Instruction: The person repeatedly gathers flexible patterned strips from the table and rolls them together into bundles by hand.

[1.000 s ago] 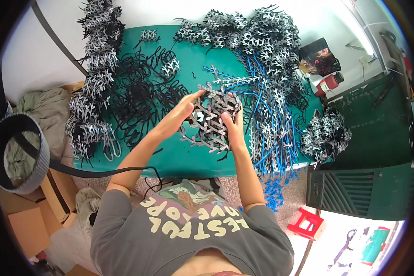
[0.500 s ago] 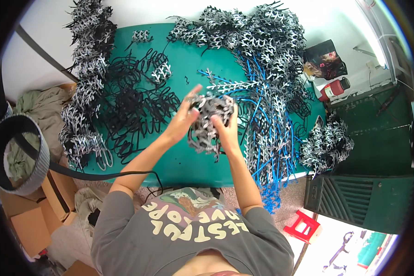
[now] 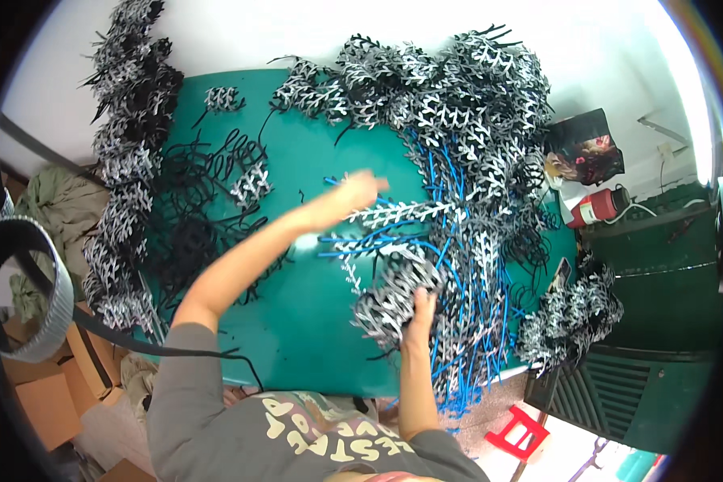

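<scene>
A bunched clump of black and white leaf-branch strips (image 3: 398, 296) is gripped by my right hand (image 3: 420, 315), thumb on top, above the near middle of the green table. My left hand (image 3: 357, 195) reaches across to the table's centre, its fingers blurred and partly hidden. Beneath and beside it lie a pale leafy strip (image 3: 406, 213) and several thin blue stems (image 3: 377, 241), their tips toward the left. Whether the left fingers touch these cannot be made out. More leafy strips with blue stems (image 3: 478, 321) lie in a long heap to the right of the clump.
Large piles of leafy strips stand at the back (image 3: 458, 88) and along the left edge (image 3: 124, 169). Tangled black cords (image 3: 189, 233) cover the left of the green table (image 3: 297, 345). A red bottle-like container (image 3: 594, 207) is at right; a red stool (image 3: 516, 432) stands below.
My left hand has let go of the clump and moved toward the leafy strip and blue stems. My right hand has brought the clump nearer and to the right. The whole view has shifted.
</scene>
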The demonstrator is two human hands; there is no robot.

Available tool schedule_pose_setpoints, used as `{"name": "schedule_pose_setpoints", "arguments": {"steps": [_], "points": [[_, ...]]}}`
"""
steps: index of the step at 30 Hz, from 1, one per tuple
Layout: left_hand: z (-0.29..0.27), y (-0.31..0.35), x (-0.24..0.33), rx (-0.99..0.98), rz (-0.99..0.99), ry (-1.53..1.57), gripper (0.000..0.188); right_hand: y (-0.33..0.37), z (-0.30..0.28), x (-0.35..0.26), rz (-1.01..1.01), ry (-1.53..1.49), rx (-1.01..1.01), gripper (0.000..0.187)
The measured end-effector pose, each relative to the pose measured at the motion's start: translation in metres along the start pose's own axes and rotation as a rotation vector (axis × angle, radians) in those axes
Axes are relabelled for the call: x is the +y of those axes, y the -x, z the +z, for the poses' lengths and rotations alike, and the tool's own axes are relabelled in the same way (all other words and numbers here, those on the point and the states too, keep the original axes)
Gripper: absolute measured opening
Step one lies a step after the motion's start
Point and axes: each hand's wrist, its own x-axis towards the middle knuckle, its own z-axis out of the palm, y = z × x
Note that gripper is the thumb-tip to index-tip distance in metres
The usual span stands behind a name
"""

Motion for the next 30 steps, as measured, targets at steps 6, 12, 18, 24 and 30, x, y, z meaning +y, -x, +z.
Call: {"name": "schedule_pose_setpoints", "arguments": {"steps": [6, 12, 18, 24, 30], "points": [[-0.103, -0.136, -0.051, 0.673, -0.173, -1.358, 0.039, -0.016, -0.014, -0.019, -0.037, -0.046, 0.037, 0.073], [-0.129, -0.167, -0.064, 0.634, -0.337, -1.563, 0.038, -0.032, -0.015, -0.023, -0.066, -0.049, 0.069, 0.080], [-0.140, -0.117, 0.018, 0.996, 0.057, -1.313, 0.029, -0.027, -0.011, -0.021, -0.066, -0.052, 0.007, 0.080], [-0.115, -0.035, 0.058, 0.791, -0.187, -0.121, 0.033, -0.001, 0.011, -0.024, -0.093, -0.085, -0.095, 0.079], [-0.015, 0.070, 0.067, 0.560, -0.437, 0.721, 0.033, 0.025, -0.004, -0.005, 0.160, -0.237, -0.262, 0.068]]}}
